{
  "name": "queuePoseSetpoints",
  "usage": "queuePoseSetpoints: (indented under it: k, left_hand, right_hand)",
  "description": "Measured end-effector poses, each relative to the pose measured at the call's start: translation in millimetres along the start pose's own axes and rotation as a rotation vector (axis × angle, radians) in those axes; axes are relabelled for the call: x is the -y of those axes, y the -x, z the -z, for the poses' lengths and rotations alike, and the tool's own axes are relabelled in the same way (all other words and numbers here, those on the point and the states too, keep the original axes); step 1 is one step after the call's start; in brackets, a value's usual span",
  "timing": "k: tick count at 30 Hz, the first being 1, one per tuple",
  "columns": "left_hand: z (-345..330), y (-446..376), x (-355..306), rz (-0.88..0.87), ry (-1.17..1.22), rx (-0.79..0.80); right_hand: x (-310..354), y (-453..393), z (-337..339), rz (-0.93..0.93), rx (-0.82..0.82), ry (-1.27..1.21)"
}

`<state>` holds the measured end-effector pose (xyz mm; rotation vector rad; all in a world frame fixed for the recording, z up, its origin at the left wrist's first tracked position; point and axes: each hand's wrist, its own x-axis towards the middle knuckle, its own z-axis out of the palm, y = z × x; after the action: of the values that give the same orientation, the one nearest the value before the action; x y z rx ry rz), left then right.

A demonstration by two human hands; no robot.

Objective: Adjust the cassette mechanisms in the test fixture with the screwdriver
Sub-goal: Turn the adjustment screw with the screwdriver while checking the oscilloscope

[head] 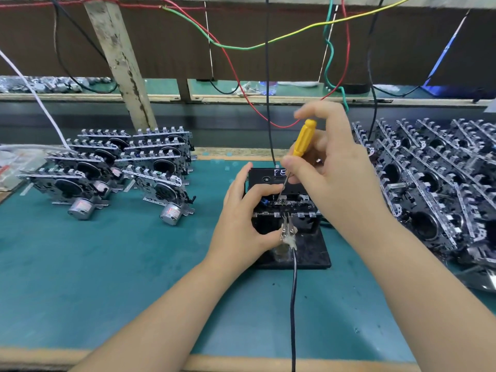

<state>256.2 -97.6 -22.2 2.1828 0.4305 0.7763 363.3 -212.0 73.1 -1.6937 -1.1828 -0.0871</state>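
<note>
A black test fixture (308, 253) stands on the green mat at centre, with a cassette mechanism (288, 206) seated in it. My right hand (330, 167) pinches a yellow-handled screwdriver (303, 138); its thin shaft slants down and its tip meets the top of the mechanism. My left hand (241, 218) grips the fixture's left side, thumb by an alligator clip (287, 229) clamped to the mechanism's front. A black cable (294, 304) runs from the clip toward me.
Several cassette mechanisms (112, 170) with round motors stand in rows on the left. A dense pile of mechanisms (434, 189) fills the right side. Red, green, yellow and black wires (236, 47) hang above. A wooden post (120, 63) rises behind. The mat's front edge (241, 363) is near me.
</note>
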Motion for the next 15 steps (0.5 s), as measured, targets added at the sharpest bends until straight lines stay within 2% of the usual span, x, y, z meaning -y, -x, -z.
queuePoseSetpoints:
  k: [7,10,15]
  left_hand:
    - [0.1,0.4,-0.9,0.012,0.000,0.007]
    - [0.4,0.4,-0.8,0.016,0.004,0.011]
    - [0.7,0.6,-0.5,0.013,0.007,0.009]
  right_hand:
    - [0.6,-10.1,4.6,-0.007,0.112,0.029]
    - [0.0,-14.7,11.4,-0.018,0.168,-0.077]
    - [-2.0,-16.4,7.8,-0.029,0.101,-0.140]
